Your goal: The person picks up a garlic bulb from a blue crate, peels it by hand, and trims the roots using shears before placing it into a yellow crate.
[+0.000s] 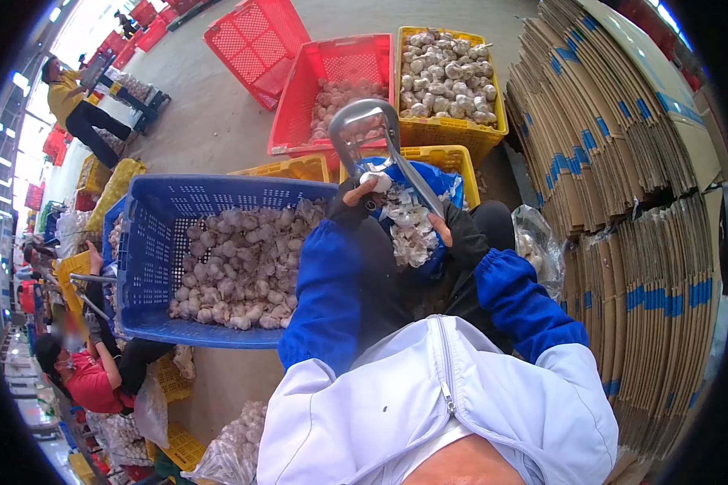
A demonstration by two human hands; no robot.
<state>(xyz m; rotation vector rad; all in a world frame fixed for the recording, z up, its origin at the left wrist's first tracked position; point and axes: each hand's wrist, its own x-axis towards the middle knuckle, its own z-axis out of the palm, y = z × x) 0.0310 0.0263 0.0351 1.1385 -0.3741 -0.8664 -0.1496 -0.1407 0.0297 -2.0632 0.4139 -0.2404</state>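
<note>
My left hand (354, 200), in a dark fingerless glove, is closed around a garlic bulb (375, 180) just under the metal frame of a lever cutter (366, 121). My right hand (455, 230), also in a dark glove, is closed on the lower end of the cutter's long handle (416, 184). Below the hands, between my knees, a blue bag (451, 192) holds loose garlic skins and trimmings (410, 234). To the left, a blue crate (150, 267) contains many garlic bulbs (239, 267).
A red crate (287, 113) and a yellow crate (453, 132), both with garlic, stand ahead. Stacks of flattened cardboard boxes (590, 129) rise at the right. A person in red (93, 380) sits at left; another in yellow (65, 101) stands by a cart.
</note>
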